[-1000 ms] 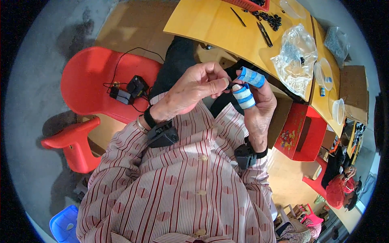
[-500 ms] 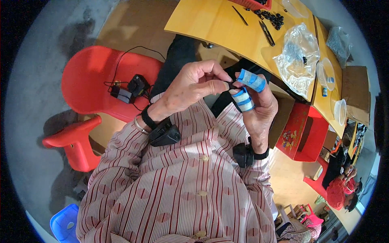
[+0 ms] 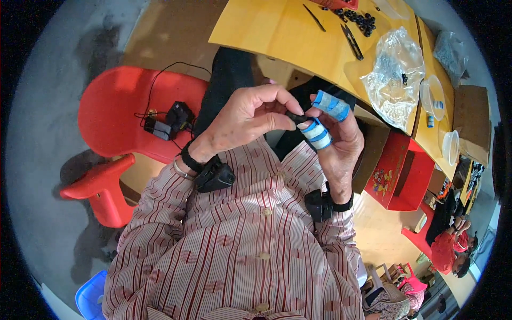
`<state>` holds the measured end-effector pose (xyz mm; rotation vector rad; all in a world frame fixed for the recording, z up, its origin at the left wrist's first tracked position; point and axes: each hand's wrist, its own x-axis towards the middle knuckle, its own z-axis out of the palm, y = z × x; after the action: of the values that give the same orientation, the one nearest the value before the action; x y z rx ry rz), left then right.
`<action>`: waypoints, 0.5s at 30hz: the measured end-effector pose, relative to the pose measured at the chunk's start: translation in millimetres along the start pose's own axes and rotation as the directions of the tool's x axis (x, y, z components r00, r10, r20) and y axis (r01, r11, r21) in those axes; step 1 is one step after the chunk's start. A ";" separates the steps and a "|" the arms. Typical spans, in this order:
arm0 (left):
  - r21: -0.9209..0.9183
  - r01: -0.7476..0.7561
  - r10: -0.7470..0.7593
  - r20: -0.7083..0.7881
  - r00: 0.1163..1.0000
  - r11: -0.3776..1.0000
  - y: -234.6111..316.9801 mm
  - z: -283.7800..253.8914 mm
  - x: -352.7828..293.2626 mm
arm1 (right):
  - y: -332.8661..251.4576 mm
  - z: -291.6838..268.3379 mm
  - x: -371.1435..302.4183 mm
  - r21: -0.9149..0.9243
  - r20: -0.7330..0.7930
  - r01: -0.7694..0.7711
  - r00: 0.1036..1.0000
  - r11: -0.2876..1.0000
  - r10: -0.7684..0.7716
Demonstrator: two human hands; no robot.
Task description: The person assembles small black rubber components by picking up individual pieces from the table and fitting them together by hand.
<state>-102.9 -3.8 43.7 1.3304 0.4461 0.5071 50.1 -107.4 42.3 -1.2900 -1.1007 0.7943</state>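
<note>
In the head view, more of the small black piece point(image 3: 295, 118) shows than half a second ago, your left hand point(image 3: 240, 114) having arched wider; that likely gives you a plainer look at it. It sits between both hands, above your lap: the left fingers pinch one end, and the taped fingers of your right hand point(image 3: 341, 141) seem to pinch the other (the fingertips hide part of it). On the table point(image 3: 272, 29) lie black snips point(image 3: 352, 41), loose black parts point(image 3: 366, 24) and a clear bag point(image 3: 393, 80), well apart from your hands.
</note>
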 end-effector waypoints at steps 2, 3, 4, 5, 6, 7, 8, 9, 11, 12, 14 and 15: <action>0.101 0.026 -0.031 0.054 0.998 0.995 3.6 -5.7 1.5 | -2.5 3.0 4.5 0.136 -0.001 -0.104 0.994 0.985 0.105; 0.059 0.008 -0.010 0.036 0.999 0.998 -0.2 -5.7 1.1 | -2.9 4.1 5.7 0.162 0.011 -0.151 0.988 0.975 0.152; 0.152 -0.031 0.026 0.031 0.999 0.988 -3.2 -7.3 1.2 | 0.0 4.6 5.5 0.185 0.021 -0.202 0.979 0.962 0.201; 0.184 -0.049 0.045 0.025 0.999 0.982 -3.8 -8.1 1.6 | 4.8 4.9 7.5 0.196 0.033 -0.173 0.985 0.965 0.170; 0.216 -0.068 0.065 0.020 0.998 0.974 -3.2 -8.1 3.3 | 4.4 3.9 10.8 0.234 0.055 -0.226 0.974 0.945 0.219; 0.211 -0.072 0.068 0.025 0.997 0.975 -3.7 -9.3 4.1 | 6.7 3.9 13.2 0.238 0.064 -0.256 0.967 0.937 0.248; 0.227 -0.057 0.058 0.002 0.998 0.972 -5.4 -10.7 5.4 | 11.4 3.6 15.1 0.242 0.074 -0.287 0.958 0.927 0.277; 0.242 -0.041 0.047 -0.022 0.999 0.969 -7.3 -11.9 7.6 | 15.2 3.1 17.8 0.247 0.077 -0.324 0.946 0.913 0.314; 0.279 -0.086 0.097 -0.025 0.995 0.956 -13.0 -12.4 11.6 | 18.0 1.5 22.0 0.262 0.087 -0.353 0.936 0.898 0.342; 0.316 -0.124 0.142 -0.033 0.989 0.941 -15.9 -12.4 13.6 | 19.4 1.3 24.3 0.279 0.102 -0.387 0.922 0.879 0.373; 0.295 -0.117 0.136 -0.047 0.990 0.948 -18.0 -12.0 19.3 | 19.9 1.1 31.2 0.278 0.100 -0.396 0.918 0.875 0.384; 0.299 -0.128 0.150 -0.050 0.987 0.945 -18.2 -13.0 21.9 | 21.8 0.6 33.8 0.284 0.120 -0.409 0.913 0.867 0.391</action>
<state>-91.0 16.5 23.0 1.6442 0.5043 0.6250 62.9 -72.4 27.0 -1.2495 -0.7206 1.2691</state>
